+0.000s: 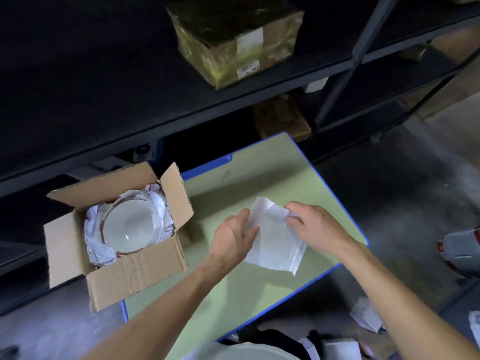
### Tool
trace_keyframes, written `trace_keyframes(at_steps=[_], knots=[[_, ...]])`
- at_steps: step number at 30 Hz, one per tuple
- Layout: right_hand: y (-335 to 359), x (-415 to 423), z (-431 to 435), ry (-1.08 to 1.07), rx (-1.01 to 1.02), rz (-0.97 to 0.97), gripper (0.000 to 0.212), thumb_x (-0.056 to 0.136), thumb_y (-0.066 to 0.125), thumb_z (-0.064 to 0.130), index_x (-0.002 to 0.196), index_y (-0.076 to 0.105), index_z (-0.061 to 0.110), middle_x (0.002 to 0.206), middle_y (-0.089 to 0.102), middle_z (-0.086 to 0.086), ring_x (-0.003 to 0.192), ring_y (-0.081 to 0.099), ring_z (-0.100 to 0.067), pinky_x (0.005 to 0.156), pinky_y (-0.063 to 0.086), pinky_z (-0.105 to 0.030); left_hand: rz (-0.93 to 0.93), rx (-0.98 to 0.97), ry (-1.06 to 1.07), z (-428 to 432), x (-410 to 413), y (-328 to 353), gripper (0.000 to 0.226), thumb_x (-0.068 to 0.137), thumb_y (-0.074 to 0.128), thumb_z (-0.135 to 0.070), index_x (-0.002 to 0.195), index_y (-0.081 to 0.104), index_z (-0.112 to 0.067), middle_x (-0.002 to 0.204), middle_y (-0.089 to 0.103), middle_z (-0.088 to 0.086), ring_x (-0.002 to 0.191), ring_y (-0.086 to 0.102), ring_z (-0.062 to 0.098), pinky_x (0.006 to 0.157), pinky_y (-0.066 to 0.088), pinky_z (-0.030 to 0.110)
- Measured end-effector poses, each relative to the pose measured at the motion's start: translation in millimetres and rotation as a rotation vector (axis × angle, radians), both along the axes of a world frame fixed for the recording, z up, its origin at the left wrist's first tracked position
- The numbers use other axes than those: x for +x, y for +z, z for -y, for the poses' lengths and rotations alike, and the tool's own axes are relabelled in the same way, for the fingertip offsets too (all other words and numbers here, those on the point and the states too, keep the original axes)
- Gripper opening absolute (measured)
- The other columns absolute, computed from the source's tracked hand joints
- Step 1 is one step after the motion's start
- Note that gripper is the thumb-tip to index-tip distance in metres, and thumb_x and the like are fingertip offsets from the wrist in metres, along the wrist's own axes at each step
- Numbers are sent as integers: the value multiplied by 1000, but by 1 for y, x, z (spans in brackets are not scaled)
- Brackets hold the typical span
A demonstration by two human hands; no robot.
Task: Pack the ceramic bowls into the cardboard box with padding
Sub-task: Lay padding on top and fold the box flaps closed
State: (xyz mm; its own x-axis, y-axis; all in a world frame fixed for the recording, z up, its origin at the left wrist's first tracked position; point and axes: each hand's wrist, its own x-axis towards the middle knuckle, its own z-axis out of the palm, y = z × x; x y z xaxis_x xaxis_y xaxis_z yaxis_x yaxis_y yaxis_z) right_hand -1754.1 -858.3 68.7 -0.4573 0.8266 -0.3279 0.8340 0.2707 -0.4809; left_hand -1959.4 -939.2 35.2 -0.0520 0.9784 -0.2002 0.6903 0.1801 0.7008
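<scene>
Overhead, label (pixel 250 67) (illegible), hands (pixel 233 237) pinching padding (pixel 275 240)

Table (pixel 272 175): pale green top with a blue edge band.
Cardboard box (pixel 130 271), at the table's left edge: plain brown.
Bowl (pixel 127 227) in the box: glossy white.
Crumpled paper (pixel 100 252) around the bowl: white, with grey creases.
Padding sheet (pixel 275 242), towards the table's right edge: white, with a faint fine-grained texture.
Shelving (pixel 104 74): black.
Shelf carton (pixel 215 55): olive-brown with a white label (pixel 250 42).
Floor (pixel 402 190): mottled grey.
</scene>
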Motion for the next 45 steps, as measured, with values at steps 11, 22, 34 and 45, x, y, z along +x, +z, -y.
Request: trace_keyframes(at_steps=[11,22,34,45], knots=[[97,-96,-13,271,23,-255,23,86,67,41,74,51,29,70,56,14,67,50,-3,60,39,-14,121,261,352,49,-72,94,38,98,56,-40,70,35,-27,58,40,-10,56,36,10,51,29,23],[125,-215,20,428,39,-330,7,89,60,29,92,61,36,86,66,12,81,60,-6,69,48,-27,-107,337,578,98,-174,113,36,96,60,-32,66,45,-19,65,43,-12,67,42,7,56,29,19],[117,-271,49,609,229,-478,31,83,69,3,99,68,29,103,60,21,106,53,-4,89,47,-28,455,233,746,134,-233,121,29,94,46,-15,98,72,-29,94,75,-5,86,72,13,72,57,30],[80,-256,56,330,-277,-321,39,92,42,67,124,54,46,122,56,23,107,55,5,81,44,-9,614,193,806,147,-238,95,8,87,70,-25,86,63,-22,60,46,-18,63,44,3,74,39,28]])
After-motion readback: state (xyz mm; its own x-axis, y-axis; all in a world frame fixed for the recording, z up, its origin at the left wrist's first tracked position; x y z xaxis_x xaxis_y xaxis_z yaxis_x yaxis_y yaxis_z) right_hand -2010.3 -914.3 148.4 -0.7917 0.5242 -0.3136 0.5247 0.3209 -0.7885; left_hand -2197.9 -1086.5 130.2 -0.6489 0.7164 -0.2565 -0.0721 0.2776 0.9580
